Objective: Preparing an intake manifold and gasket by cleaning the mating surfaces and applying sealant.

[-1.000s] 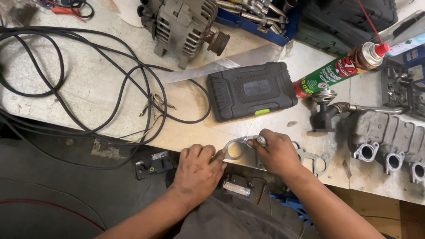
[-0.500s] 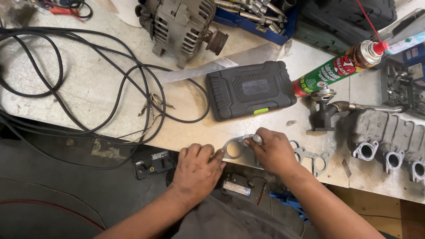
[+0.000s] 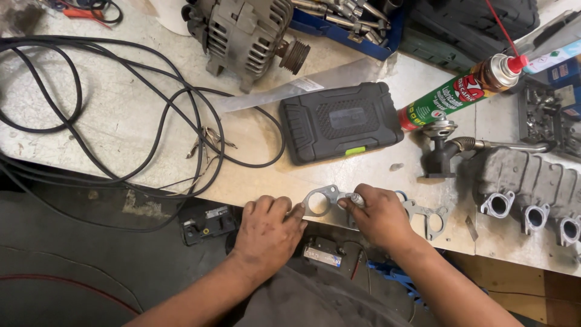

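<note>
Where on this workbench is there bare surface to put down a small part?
Bare patch: between the black looped cables and the black plastic case, below the grey alternator. Crowded: the front edge, where both hands hold the flat metal gasket, and beside the grey cast manifold.

The right hand [image 3: 378, 215] covers the gasket's [image 3: 324, 198] middle; the manifold [image 3: 532, 188] runs off the right edge.

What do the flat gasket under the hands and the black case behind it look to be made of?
The gasket looks like thin sheet metal, dull grey with cut-out ports; a metal-faced composite cannot be ruled out. The left hand presses its end and the right hand rests on it. The black case looks like moulded matte plastic with textured ribbing and a green latch.
</note>
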